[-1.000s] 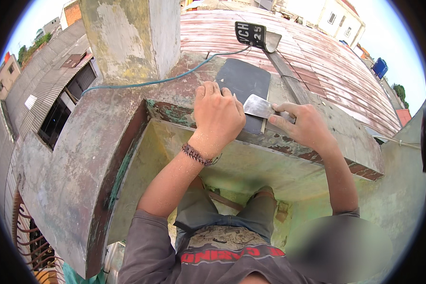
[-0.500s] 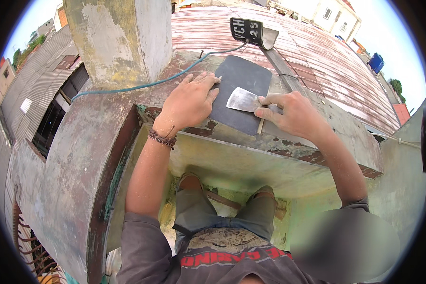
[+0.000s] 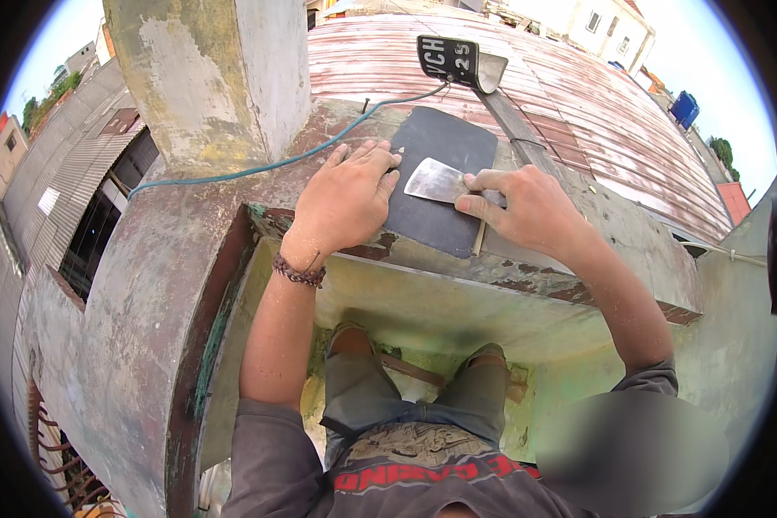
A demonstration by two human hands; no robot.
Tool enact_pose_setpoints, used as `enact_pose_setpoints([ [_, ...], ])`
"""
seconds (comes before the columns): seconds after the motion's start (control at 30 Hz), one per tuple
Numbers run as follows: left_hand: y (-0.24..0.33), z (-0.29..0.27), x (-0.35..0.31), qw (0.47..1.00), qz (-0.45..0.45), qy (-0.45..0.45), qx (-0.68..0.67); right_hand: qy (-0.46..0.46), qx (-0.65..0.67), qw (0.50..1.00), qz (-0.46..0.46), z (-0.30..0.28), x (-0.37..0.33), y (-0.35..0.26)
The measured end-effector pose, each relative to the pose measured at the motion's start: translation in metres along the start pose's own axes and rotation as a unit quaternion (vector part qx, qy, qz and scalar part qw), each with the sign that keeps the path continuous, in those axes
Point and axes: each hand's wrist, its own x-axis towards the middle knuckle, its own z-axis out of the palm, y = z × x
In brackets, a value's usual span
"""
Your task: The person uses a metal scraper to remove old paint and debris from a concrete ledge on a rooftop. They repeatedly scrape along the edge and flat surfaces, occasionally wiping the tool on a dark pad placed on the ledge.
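A dark grey sheet (image 3: 440, 226), which looks like sandpaper, lies on the ledge of a weathered concrete wall. My left hand (image 3: 344, 194) rests palm down at its left edge, fingers stretched out and thumb apart, fingertips touching the sheet. My right hand (image 3: 527, 207) pinches a metal scraper (image 3: 434, 180) between thumb and fingers. The blade lies over the sheet and points left; the rest of the tool is hidden by the hand. Under the right hand, a thin pale strip (image 3: 478, 239) shows at the sheet's right edge.
A teal cable (image 3: 259, 171) crosses the ledge from a peeling pillar (image 3: 190, 95) to a bent black plate (image 3: 448, 59) on a wooden bar (image 3: 511, 129). A nail (image 3: 365, 105) sticks up near the cable. Beyond the ledge spreads a rusty corrugated roof (image 3: 570, 95).
The scraper in my right hand has shifted slightly left over the sheet. My left hand stays at the sheet's edge, and the whole view has moved a little.
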Motion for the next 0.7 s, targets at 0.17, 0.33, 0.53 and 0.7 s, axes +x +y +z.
enact_pose_setpoints([
  [0.17,0.000,0.003,0.001,1.000,-0.008,0.007,-0.002,0.032,-0.016,0.998,-0.049,0.010,-0.008,0.005],
  [0.33,0.000,0.003,0.001,1.000,-0.018,0.009,-0.005,-0.027,-0.026,0.998,-0.049,0.007,-0.019,-0.019],
  [0.53,0.002,0.003,-0.002,1.000,-0.021,0.012,-0.003,0.014,-0.035,0.999,-0.020,0.002,-0.002,-0.003],
  [0.7,0.004,-0.001,-0.001,0.999,-0.028,0.016,-0.002,0.014,-0.034,0.998,-0.049,-0.003,0.002,-0.002],
])
